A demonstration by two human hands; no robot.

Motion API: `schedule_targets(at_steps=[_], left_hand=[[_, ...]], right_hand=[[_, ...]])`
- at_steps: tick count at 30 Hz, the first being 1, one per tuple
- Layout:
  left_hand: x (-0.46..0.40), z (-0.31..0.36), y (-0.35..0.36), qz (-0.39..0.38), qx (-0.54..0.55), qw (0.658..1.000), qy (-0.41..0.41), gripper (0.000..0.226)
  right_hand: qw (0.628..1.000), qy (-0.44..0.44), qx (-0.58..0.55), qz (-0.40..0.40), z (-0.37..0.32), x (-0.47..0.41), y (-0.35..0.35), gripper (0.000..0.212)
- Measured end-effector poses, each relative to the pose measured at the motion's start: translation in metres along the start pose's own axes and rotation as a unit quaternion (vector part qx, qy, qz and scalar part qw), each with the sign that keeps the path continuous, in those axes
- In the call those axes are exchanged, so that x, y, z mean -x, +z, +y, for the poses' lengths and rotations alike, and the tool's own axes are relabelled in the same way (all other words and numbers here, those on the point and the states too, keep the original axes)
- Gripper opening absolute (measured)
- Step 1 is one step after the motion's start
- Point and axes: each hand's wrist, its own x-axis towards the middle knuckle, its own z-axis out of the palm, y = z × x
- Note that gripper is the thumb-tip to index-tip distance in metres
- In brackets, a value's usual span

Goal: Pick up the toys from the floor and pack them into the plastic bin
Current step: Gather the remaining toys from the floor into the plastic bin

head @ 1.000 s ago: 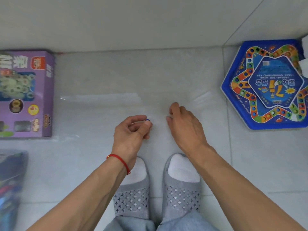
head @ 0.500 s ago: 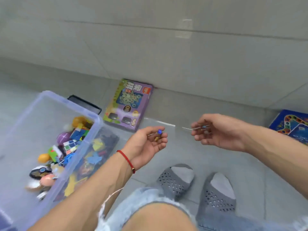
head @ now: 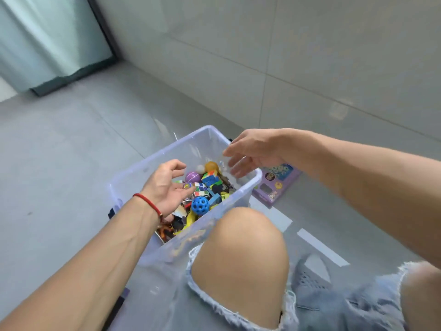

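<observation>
Both hands hang with fingers spread and holding nothing over the clear plastic bin (head: 133,177) of toys (head: 205,187), the left hand (head: 167,187) at nine o'clock, the right hand (head: 253,151) at two o'clock.

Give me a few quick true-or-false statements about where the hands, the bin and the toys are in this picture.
1. Both hands, the left hand and the right hand, are over the clear plastic bin. True.
2. The bin holds nothing. False: it holds many toys, among them a blue ball with holes and a purple ball.
3. The purple flat game box lies inside the bin. False: it lies on the grey tiled floor, just past the bin's far side.
4. A red cord bracelet is on the left wrist. True.
5. The right hand grips the blue ball. False: its fingers are spread and hold nothing.
</observation>
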Motion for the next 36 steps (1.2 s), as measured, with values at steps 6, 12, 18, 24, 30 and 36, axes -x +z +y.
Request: schedule_targets(at_steps=[6, 12, 18, 24, 30, 36], left_hand=[[-0.026, -0.022, 0.026, -0.018, -0.212, 0.972, 0.099, 0.022], [-0.101, -0.075, 0.076, -0.132, -0.616, 0.721, 0.289, 0.079], [-0.136, -0.11, 0.097, -0.046, -0.753, 0.516, 0.406, 0.101], [-0.141, -0.113, 0.098, -0.038, -0.757, 0.506, 0.412, 0.098], [-0.14, -0.112, 0.097, -0.037, -0.748, 0.507, 0.428, 0.097], [-0.133, -0.111, 0.096, -0.022, -0.688, 0.561, 0.461, 0.074]], right_hand=[[0.985, 0.103, 0.125, 0.066, 0.041, -0.038, -0.071, 0.03], [0.939, 0.256, 0.114, 0.2, 0.17, -0.094, -0.108, 0.033], [0.925, 0.259, -0.082, 0.265, 0.267, -0.161, -0.049, 0.062], [0.898, 0.25, -0.087, 0.351, 0.275, -0.198, -0.025, 0.094], [0.897, 0.259, -0.059, 0.354, 0.271, -0.16, -0.039, 0.094], [0.88, 0.22, -0.263, 0.329, 0.255, -0.085, -0.075, 0.046]])
